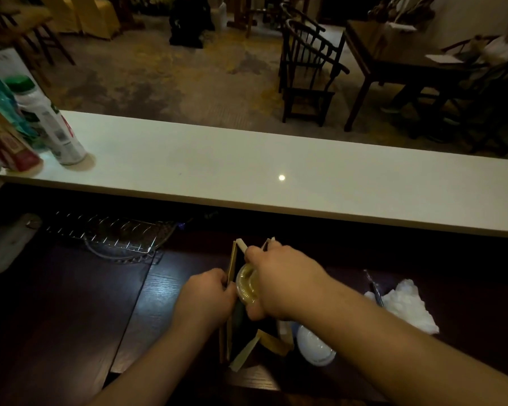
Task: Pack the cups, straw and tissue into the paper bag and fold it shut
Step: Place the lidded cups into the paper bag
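A brown paper bag [231, 338] stands open on the dark wooden table. My left hand [204, 297] grips its left wall near the rim. My right hand [282, 279] holds a clear lidded cup [245, 285] with yellowish contents in the bag's mouth. A second clear lidded cup [316, 345] lies on the table just right of the bag, partly under my right forearm. A wrapped straw [374, 288] and a crumpled white tissue [408, 306] lie further right.
A white counter [276, 171] runs across behind the table. Bottles [50, 121] stand at its left end. A wire rack [106, 232] sits in the shadow below the counter, left of the bag. Chairs, tables and a seated person are beyond.
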Motion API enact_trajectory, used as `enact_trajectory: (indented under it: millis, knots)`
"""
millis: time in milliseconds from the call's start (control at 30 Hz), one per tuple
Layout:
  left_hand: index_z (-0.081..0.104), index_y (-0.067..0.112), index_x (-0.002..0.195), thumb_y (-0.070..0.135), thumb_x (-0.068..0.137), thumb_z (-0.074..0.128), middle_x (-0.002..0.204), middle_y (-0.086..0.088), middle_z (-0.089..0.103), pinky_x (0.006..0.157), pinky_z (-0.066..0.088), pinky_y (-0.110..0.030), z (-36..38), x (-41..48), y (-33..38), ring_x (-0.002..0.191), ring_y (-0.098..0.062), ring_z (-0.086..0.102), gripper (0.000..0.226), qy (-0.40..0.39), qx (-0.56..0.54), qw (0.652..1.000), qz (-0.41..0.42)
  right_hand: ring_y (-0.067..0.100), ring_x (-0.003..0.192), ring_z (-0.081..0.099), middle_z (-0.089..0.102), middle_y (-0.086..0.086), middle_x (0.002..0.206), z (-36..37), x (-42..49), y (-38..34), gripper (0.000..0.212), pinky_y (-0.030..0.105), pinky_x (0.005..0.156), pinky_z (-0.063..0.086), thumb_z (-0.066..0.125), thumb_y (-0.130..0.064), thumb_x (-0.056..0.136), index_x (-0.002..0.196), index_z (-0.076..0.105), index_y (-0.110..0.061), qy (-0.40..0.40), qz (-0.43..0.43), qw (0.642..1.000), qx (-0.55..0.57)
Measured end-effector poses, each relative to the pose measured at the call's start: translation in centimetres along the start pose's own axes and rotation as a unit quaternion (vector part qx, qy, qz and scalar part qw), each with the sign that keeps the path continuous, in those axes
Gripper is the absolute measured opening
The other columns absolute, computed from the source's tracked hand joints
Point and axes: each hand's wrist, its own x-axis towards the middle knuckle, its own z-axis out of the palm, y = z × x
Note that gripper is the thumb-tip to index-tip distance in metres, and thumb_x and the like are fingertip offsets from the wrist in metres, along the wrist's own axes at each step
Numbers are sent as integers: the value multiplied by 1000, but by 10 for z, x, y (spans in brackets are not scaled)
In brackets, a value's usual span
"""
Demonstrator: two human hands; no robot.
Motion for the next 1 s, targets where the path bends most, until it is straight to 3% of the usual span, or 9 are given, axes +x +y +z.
enact_trajectory:
  millis: [100,300,400,567,733,833,1000]
  knots:
    - [60,18,67,47,85,58,61,2,62,46,34,-29,0,-1,-4,59,-17,57,34,5,10,1000,-20,30,106,55,51,12,123,23,17,-10,82,37,66,44,88,-40,64,133,46,-22,-2,6,1000,2]
    - [60,19,63,41,85,62,60,0,66,51,44,-31,-2,2,-17,61,-19,63,31,-6,-2,998,-66,33,111,53,54,18,125,38,35,-28,73,39,81,48,82,-37,73,132,47,-14,32,-18,998,-59]
    - [58,20,61,40,86,61,59,1,65,50,41,-30,-4,5,-18,59,-19,61,32,-2,-21,997,-70,33,110,52,54,19,123,40,35,-28,72,40,83,48,82,-37,72,131,48,-15,44,-24,996,-73]
    - [56,24,60,38,86,59,59,4,62,49,35,-28,-2,2,-15,57,-13,57,29,-1,-5,996,-88,34,114,52,53,19,127,41,38,-23,75,42,90,50,84,-38,74,134,47,-14,-10,4,998,-58]
    - [59,24,64,41,85,59,60,5,64,47,36,-27,-3,3,-16,56,-11,58,27,11,-19,996,-92,36,114,50,53,22,129,55,49,-24,56,41,91,47,73,-27,86,133,48,-11,21,45,994,-102]
    - [60,25,65,43,84,59,58,5,65,46,37,-27,-3,3,-15,55,-9,58,26,11,-19,997,-73,36,112,52,53,23,128,72,61,-25,58,41,89,49,73,-26,86,134,46,-10,-11,53,993,-101]
    - [61,25,68,44,82,60,60,6,67,48,43,-28,3,-1,-16,57,-6,58,24,22,-5,998,-55,38,124,48,47,25,140,96,102,-17,58,45,98,46,65,-19,93,144,39,-9,-74,107,990,-50]
